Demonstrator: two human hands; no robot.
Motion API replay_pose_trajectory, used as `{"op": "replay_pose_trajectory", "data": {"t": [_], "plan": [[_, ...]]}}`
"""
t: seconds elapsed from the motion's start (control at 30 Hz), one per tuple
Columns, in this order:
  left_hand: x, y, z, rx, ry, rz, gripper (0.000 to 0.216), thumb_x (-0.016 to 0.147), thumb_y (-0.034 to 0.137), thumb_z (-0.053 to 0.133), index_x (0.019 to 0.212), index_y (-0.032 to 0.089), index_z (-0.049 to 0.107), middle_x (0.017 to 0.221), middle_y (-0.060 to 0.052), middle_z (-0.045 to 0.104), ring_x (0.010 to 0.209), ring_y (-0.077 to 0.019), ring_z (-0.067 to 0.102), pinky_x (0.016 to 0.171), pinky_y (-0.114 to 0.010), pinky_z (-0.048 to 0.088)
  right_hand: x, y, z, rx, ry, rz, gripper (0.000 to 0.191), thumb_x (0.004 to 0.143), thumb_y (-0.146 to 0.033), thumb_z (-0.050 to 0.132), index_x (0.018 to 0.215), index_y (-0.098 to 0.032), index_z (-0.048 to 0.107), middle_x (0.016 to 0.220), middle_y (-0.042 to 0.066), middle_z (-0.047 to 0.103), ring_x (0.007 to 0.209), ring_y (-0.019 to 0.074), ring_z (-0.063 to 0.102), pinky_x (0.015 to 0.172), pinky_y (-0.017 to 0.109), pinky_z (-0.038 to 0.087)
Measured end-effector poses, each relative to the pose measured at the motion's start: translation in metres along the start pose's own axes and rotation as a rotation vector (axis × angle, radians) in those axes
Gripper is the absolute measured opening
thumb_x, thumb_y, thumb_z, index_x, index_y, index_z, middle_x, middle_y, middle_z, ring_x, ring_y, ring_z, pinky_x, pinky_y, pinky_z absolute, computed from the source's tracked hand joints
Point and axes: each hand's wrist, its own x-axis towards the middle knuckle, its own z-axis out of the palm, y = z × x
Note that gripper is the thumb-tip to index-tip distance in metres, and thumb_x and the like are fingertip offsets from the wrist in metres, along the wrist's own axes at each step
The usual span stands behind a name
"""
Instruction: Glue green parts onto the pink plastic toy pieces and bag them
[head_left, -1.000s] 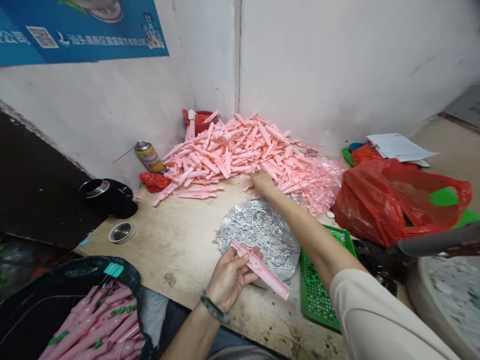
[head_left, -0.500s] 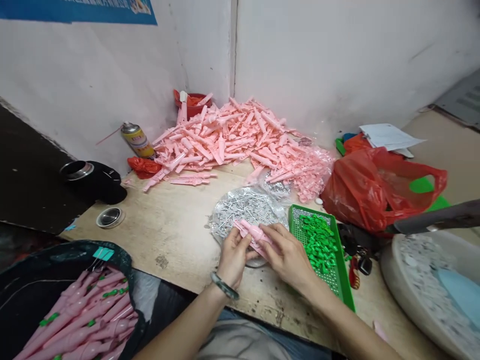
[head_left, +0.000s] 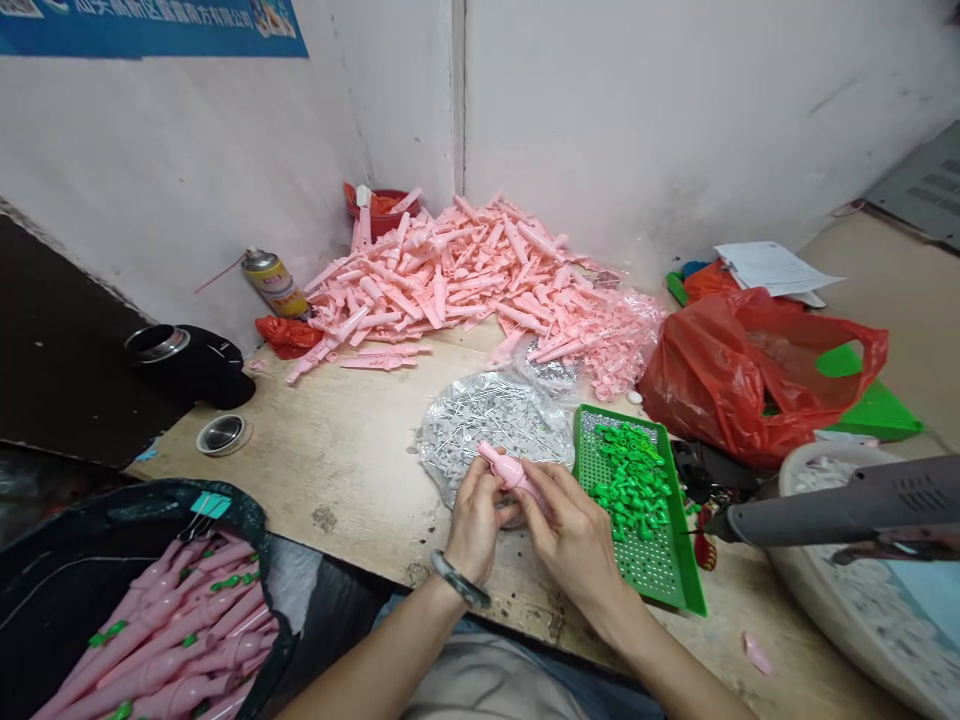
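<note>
My left hand (head_left: 474,522) and my right hand (head_left: 573,530) both close on one pink plastic piece (head_left: 508,470), held just above the table's near edge. Behind it lies a clear bag of small metal pins (head_left: 491,425). A green perforated tray (head_left: 664,570) with small green parts (head_left: 630,478) sits right of my hands. A big heap of pink plastic pieces (head_left: 465,275) fills the corner by the wall.
A black bag (head_left: 67,550) of pink pieces fitted with green parts is at lower left. A spray can (head_left: 274,282), a black cup (head_left: 187,362), a small steel cup (head_left: 223,434), a red plastic bag (head_left: 750,370), a grey tool (head_left: 847,510) and a round basin (head_left: 840,600) surround the work spot.
My right hand came back from the pink heap and joined my left hand on the pink piece. The piece is now tilted up, and the view dropped slightly.
</note>
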Motion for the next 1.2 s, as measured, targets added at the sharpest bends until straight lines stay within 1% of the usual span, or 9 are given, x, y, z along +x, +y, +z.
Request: {"op": "replay_pose_trajectory", "data": {"t": [0.1, 0.27, 0.43, 0.63, 0.8, 0.93, 1.0, 1.07, 1.2], "plan": [[0.0, 0.0, 0.001, 0.004, 0.007, -0.007, 0.029, 0.078, 0.021, 0.054, 0.106, 0.018, 0.062, 0.097, -0.006, 0.067, 0.09, -0.0199, 0.062, 0.073, -0.03, 0.055, 0.0, -0.001, 0.001, -0.018, 0.015, -0.007, 0.035, 0.098, -0.023, 0.049, 0.131, -0.021, 0.059, 0.112, 0.011, 0.066, 0.094, 0.0222, 0.068, 0.073, 0.031, 0.057], [-0.001, 0.001, 0.004, -0.016, -0.001, -0.002, 0.026, 0.078, 0.02, 0.054, 0.102, 0.017, 0.062, 0.092, -0.005, 0.067, 0.087, -0.0197, 0.063, 0.07, -0.029, 0.055, -0.001, -0.001, 0.001, -0.039, 0.039, -0.024, 0.035, 0.098, -0.023, 0.049, 0.132, -0.021, 0.058, 0.113, 0.012, 0.066, 0.095, 0.0227, 0.068, 0.077, 0.033, 0.058], [-0.001, 0.002, 0.005, -0.025, -0.005, -0.014, 0.022, 0.077, 0.021, 0.057, 0.098, 0.017, 0.064, 0.097, -0.006, 0.069, 0.089, -0.0201, 0.065, 0.073, -0.029, 0.055, -0.001, 0.0, 0.004, -0.082, 0.042, -0.047, 0.036, 0.098, -0.022, 0.049, 0.133, -0.021, 0.058, 0.111, 0.012, 0.067, 0.092, 0.0229, 0.069, 0.074, 0.033, 0.059], [-0.001, 0.001, 0.007, -0.033, 0.025, -0.024, 0.034, 0.076, 0.031, 0.069, 0.106, 0.017, 0.063, 0.102, -0.009, 0.071, 0.092, -0.0213, 0.068, 0.073, -0.028, 0.056, -0.003, 0.003, 0.005, -0.11, 0.043, -0.088, 0.038, 0.098, -0.02, 0.048, 0.135, -0.021, 0.057, 0.111, 0.013, 0.067, 0.091, 0.0219, 0.069, 0.073, 0.032, 0.059], [0.003, -0.002, 0.01, -0.026, 0.078, -0.011, 0.052, 0.065, 0.041, 0.084, 0.105, 0.015, 0.064, 0.097, -0.009, 0.073, 0.083, -0.0211, 0.07, 0.067, -0.028, 0.056, -0.006, 0.004, 0.008, -0.118, 0.073, -0.108, 0.04, 0.097, -0.018, 0.051, 0.136, -0.023, 0.057, 0.107, 0.012, 0.067, 0.089, 0.0215, 0.068, 0.069, 0.031, 0.059], [0.004, -0.001, 0.012, -0.028, 0.118, -0.024, 0.05, 0.064, 0.041, 0.085, 0.102, 0.013, 0.066, 0.095, -0.01, 0.074, 0.08, -0.022, 0.071, 0.07, -0.032, 0.058, -0.011, 0.006, 0.014, -0.059, 0.119, -0.13, 0.046, 0.094, -0.015, 0.054, 0.139, -0.025, 0.055, 0.113, 0.014, 0.065, 0.096, 0.0237, 0.066, 0.074, 0.035, 0.06], [-0.002, 0.003, 0.014, 0.015, 0.109, 0.033, 0.044, 0.067, 0.037, 0.084, 0.101, 0.013, 0.068, 0.098, -0.012, 0.074, 0.087, -0.0238, 0.071, 0.079, -0.034, 0.058, -0.014, 0.007, 0.016, 0.072, 0.162, -0.131, 0.051, 0.094, -0.012, 0.054, 0.141, -0.029, 0.052, 0.121, 0.014, 0.061, 0.108, 0.0251, 0.063, 0.082, 0.039, 0.06], [-0.011, 0.008, 0.017, 0.106, 0.055, 0.156, 0.035, 0.073, 0.034, 0.08, 0.101, 0.015, 0.07, 0.105, -0.013, 0.073, 0.097, -0.0257, 0.07, 0.086, -0.033, 0.056, -0.017, 0.008, 0.016, 0.233, 0.214, -0.122, 0.054, 0.093, -0.009, 0.054, 0.141, -0.033, 0.052, 0.128, 0.013, 0.057, 0.116, 0.0257, 0.06, 0.089, 0.042, 0.059], [-0.032, 0.014, 0.022, 0.321, -0.076, 0.34, 0.028, 0.084, 0.032, 0.07, 0.109, 0.02, 0.072, 0.119, -0.012, 0.07, 0.104, -0.0276, 0.067, 0.088, -0.032, 0.053, -0.021, 0.01, 0.006, 0.348, 0.26, -0.074, 0.054, 0.092, -0.009, 0.055, 0.139, -0.036, 0.053, 0.128, 0.011, 0.058, 0.117, 0.0262, 0.06, 0.092, 0.046, 0.057]]}}
